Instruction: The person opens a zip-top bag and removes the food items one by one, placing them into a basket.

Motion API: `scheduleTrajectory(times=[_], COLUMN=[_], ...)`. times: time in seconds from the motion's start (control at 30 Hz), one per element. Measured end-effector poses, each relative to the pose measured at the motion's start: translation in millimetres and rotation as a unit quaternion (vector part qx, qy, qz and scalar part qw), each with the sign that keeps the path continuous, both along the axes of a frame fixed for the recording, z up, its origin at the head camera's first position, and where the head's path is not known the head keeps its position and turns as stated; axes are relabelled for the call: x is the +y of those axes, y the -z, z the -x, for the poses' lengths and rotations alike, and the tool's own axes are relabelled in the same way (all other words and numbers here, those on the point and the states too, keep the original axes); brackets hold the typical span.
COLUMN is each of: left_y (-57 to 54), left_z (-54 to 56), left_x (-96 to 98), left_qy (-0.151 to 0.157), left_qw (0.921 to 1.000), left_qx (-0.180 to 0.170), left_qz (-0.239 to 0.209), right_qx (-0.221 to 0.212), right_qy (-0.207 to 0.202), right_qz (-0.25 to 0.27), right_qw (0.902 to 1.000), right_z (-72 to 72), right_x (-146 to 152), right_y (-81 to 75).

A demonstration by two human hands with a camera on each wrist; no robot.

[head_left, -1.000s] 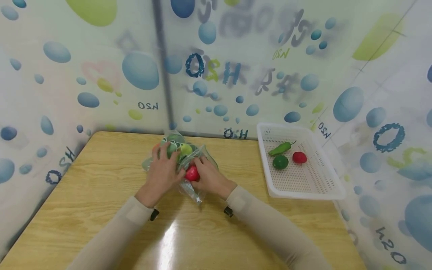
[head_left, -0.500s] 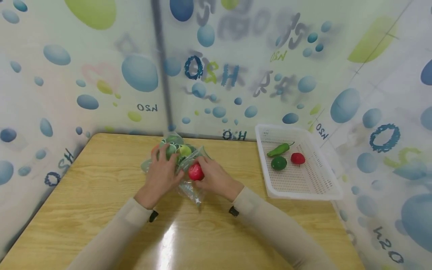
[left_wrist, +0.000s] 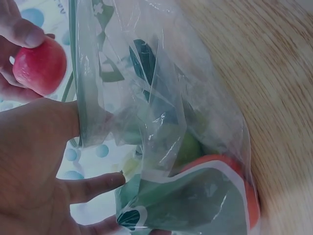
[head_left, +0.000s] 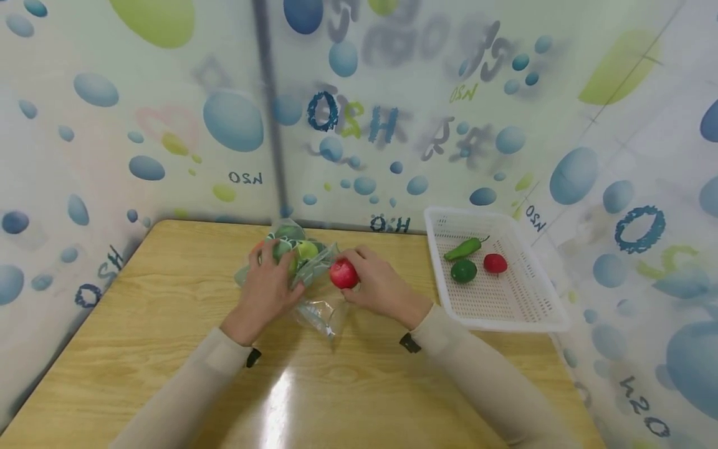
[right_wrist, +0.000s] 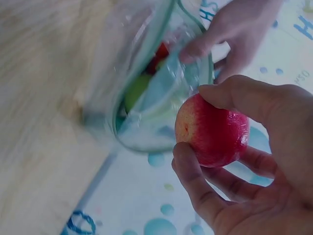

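Near the middle of the head view, my right hand (head_left: 381, 285) pinches a glossy red fruit (head_left: 343, 274) between thumb and fingertips, just beside the mouth of a clear plastic bag (head_left: 314, 266). To its left, my left hand (head_left: 265, 285) lies spread over that bag. I judge the fruit light, firm and slightly slippery, best cupped round its widest part without squeezing. The bag looks limp and crinkly; I'd steady it by its green-edged mouth.
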State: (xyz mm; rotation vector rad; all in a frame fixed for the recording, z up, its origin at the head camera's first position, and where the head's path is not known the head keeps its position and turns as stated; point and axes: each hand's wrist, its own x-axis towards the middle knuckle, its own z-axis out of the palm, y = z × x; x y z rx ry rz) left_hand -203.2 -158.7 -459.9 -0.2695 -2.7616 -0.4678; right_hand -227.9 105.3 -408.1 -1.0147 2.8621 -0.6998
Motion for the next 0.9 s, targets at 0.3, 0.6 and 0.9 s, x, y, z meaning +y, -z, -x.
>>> scheduleTrajectory(times=[0.3,0.6,0.9], left_y=[-2.5,-5.8,-5.3], left_z=[-0.6,-3.9,-4.2], left_x=[-1.5,-0.3,-1.3], left_qy=[-0.015,-0.023,-0.025], left_qw=[0.9989,0.998,0.9959], left_qx=[-0.044,-0.059,-0.086], left_qz=[-0.012,-0.009,-0.013], right_qx=[0.005,0.007,-0.035], right_qy=[0.034,0.1,0.176], right_qz=[0.007,-0.015,-0.04], right_qw=[0.9994,0.9948,0.9829], right_z=[13.4,36.5,76.7], right_x=[45.9,100.1,157.5], right_y=[-24.1,-45.2,-45.6])
